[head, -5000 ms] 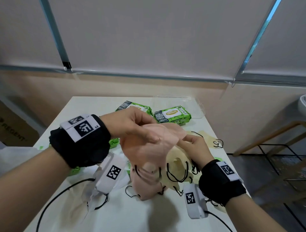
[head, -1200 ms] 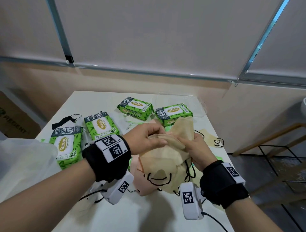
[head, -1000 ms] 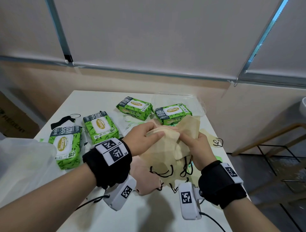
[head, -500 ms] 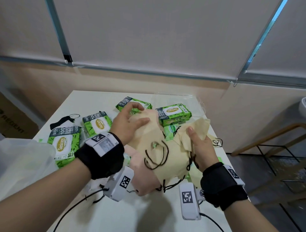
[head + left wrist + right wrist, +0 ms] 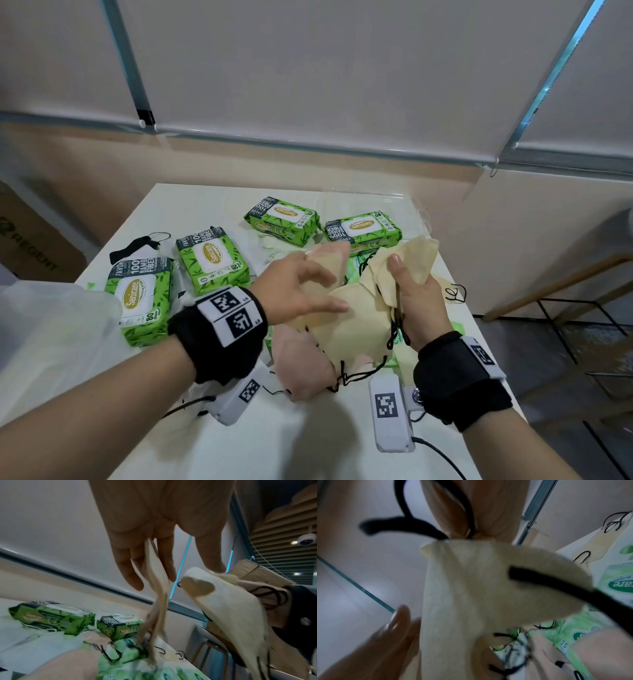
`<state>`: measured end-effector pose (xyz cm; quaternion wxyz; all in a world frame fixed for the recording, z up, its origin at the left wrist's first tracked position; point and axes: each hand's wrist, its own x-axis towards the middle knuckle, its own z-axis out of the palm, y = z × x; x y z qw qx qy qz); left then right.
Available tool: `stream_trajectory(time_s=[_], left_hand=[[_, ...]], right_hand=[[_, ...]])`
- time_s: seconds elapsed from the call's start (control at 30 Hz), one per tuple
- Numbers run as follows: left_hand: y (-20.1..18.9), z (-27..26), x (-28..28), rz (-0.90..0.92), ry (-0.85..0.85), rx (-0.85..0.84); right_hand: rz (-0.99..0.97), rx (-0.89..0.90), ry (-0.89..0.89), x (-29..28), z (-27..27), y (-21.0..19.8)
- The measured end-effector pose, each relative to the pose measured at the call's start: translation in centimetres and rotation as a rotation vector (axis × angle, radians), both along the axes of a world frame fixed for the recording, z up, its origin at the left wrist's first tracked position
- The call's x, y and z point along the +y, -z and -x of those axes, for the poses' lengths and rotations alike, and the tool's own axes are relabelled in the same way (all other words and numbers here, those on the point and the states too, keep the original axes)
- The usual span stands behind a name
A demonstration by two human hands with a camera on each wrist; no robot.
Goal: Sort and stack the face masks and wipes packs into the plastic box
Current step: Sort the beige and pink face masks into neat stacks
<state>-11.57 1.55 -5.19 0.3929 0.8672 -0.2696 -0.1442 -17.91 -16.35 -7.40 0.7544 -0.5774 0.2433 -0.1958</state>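
Note:
A bunch of cream face masks (image 5: 349, 329) with black ear loops hangs above the table between both hands. My left hand (image 5: 301, 291) pinches a thin mask (image 5: 157, 588) between its fingers, and its thumb lies across a cream mask (image 5: 223, 608). My right hand (image 5: 411, 294) grips the bunch's right side (image 5: 462, 595) with the thumb on top. A pink mask (image 5: 301, 363) droops below the left wrist. Several green wipes packs (image 5: 138, 301) (image 5: 212, 260) (image 5: 281, 221) (image 5: 363, 229) lie on the white table. The clear plastic box (image 5: 376, 202) stands at the far right.
A black mask (image 5: 133, 246) lies at the table's left edge, and a cream mask (image 5: 448, 291) at its right edge. Small pale-green wipes packs (image 5: 356, 270) lie under the held bunch. A clear plastic bag (image 5: 51, 325) sits at near left. Wooden furniture legs (image 5: 548, 294) stand to the right.
My left hand has come down and turned, so its thumb now lies across the cream masks. The right hand stays gripping its side of the bunch, a little higher on the mask.

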Motion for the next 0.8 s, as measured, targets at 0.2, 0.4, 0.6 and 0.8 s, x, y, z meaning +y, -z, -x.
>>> stream_trajectory(time_s=[0.2, 0.4, 0.6, 0.8], left_hand=[[0.4, -0.1, -0.1, 0.090, -0.021, 0.036], [0.4, -1.2, 1.1, 0.182, -0.139, 0.123], [0.5, -0.7, 0.4, 0.221, -0.167, 0.113], [0.3, -0.8, 0.6, 0.308, -0.211, 0.097]], right_hand=[[0.022, 0.009, 0.077, -1.5, 0.2, 0.0], [0.045, 0.118, -0.025, -3.3, 1.1, 0.3], [0.144, 0.165, -0.321, -0.9, 1.1, 0.9], [0.045, 0.135, -0.343, -0.6, 0.8, 0.6]])
